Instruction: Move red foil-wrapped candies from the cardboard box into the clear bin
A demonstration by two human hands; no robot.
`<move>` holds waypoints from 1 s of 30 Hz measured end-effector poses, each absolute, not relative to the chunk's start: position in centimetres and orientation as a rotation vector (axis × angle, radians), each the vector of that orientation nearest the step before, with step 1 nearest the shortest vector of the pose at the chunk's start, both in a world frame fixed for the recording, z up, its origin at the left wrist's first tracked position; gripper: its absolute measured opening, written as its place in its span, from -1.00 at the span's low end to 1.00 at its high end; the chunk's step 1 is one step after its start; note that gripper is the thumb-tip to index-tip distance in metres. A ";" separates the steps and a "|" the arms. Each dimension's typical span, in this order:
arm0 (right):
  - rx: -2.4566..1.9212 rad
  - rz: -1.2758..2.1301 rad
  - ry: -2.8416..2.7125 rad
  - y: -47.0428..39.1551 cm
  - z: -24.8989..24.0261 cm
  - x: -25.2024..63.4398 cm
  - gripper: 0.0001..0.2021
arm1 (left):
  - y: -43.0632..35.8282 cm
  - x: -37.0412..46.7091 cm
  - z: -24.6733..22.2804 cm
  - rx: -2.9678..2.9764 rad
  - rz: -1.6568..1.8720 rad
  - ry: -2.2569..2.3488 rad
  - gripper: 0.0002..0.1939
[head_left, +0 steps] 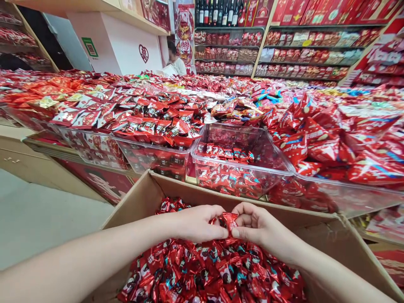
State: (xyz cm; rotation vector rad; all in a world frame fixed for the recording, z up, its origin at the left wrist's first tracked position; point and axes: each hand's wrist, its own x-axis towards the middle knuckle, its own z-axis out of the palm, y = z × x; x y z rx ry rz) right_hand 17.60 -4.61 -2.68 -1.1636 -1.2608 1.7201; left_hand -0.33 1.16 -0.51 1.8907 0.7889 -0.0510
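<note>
Here the left hand [203, 223] and right hand [254, 225] are clamped on red-wrapped sweets [230, 220], over the heap [217, 273] in the cardboard box [303, 216], pinching from both sides, presumably so nothing slips away.

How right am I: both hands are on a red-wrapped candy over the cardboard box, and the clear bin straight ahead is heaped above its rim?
Not quite: the head view shows the clear bin only part full, its small candies lying low inside. The rest stands: left hand and right hand are on a red-wrapped candy over the cardboard box.
</note>
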 end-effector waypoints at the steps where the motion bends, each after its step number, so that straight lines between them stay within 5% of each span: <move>1: -1.158 1.726 -1.248 -4.8 -2.6 17.5 -0.71 | 0.9 -0.2 -0.6 1.877 -0.025 0.784 -0.71; 9: -1.169 1.550 -1.286 -5.0 -1.3 17.2 -0.74 | 1.2 0.1 -0.4 1.466 0.157 0.625 -0.70; 13: -1.286 0.943 -1.681 -5.4 -1.1 17.3 -0.98 | 0.8 0.3 -0.1 1.341 0.241 0.624 -0.65; 17: -1.143 0.540 -2.009 -5.9 -0.6 17.3 -0.85 | 0.5 0.4 0.1 1.288 0.341 0.684 -0.68; 30: -1.147 1.312 -1.322 -5.4 -0.5 17.0 -0.83 | 1.1 0.3 0.4 1.304 0.378 0.707 -0.68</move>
